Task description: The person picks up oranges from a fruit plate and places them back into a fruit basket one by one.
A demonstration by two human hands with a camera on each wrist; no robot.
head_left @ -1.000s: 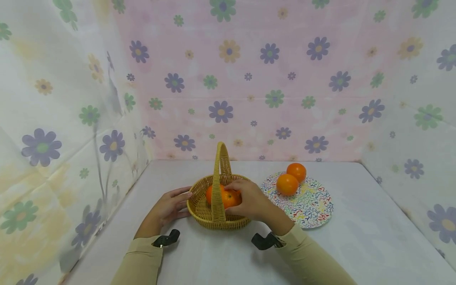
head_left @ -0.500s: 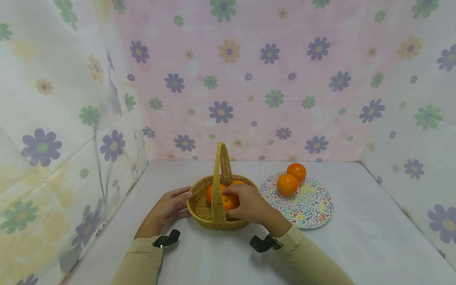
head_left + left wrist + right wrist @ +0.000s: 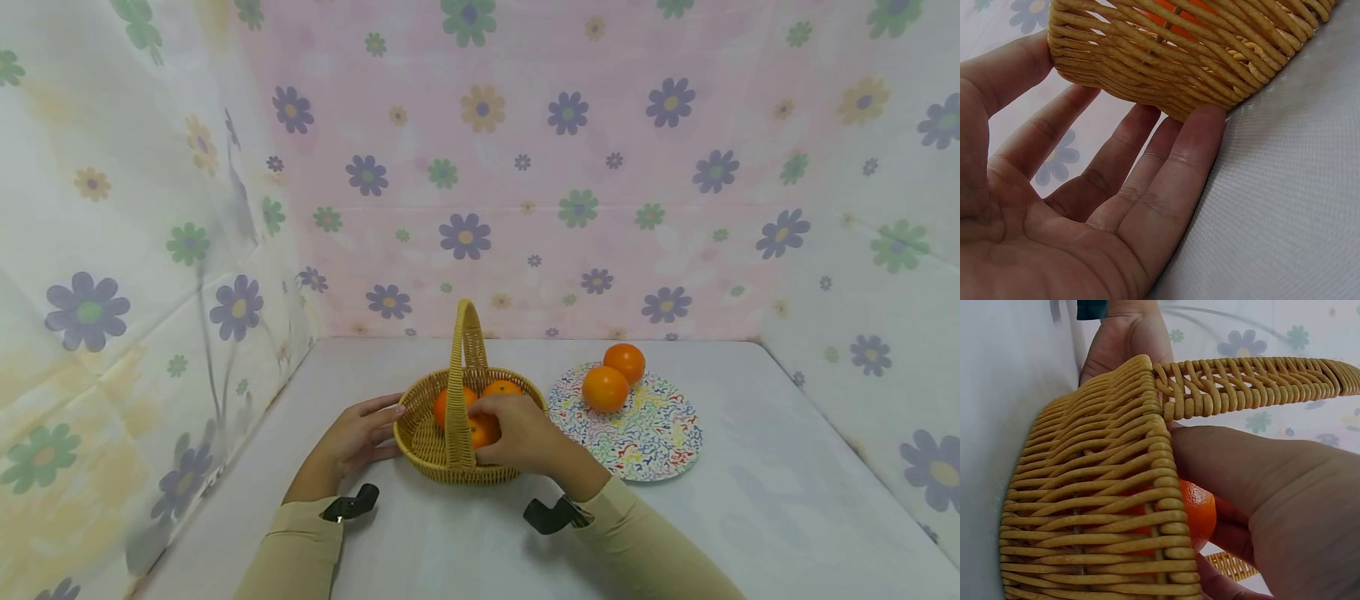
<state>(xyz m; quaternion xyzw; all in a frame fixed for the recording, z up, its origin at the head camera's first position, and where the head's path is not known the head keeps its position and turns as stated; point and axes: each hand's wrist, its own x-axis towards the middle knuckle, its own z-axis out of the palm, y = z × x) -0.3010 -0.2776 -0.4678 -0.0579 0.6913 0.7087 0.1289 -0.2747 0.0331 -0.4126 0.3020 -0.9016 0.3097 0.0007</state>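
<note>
A yellow wicker basket (image 3: 468, 475) with a tall arched handle stands on the table. My left hand (image 3: 360, 435) lies against its left side, palm facing it. In the left wrist view, loosely extended fingertips touch the woven wall (image 3: 1160, 69). My right hand (image 3: 521, 429) reaches into the basket's right half, fingers and thumb round an orange (image 3: 483, 431). The right wrist view shows this orange (image 3: 1200, 512) just inside the rim, partly hidden by the weave and hand. Two more oranges are in the basket, one near the handle (image 3: 441, 408), one at the back (image 3: 501, 388).
Right of the basket lies a round, colourfully speckled plate (image 3: 652, 442). On its far part sit two oranges, one in front (image 3: 605, 389) and one behind (image 3: 624, 362). Flower-patterned cloth (image 3: 525, 208) walls the white table (image 3: 750, 467) at the back and sides.
My right hand has moved slightly lower and nearer in the basket with its orange. The orange at the back has come into view. My left hand has stayed still.
</note>
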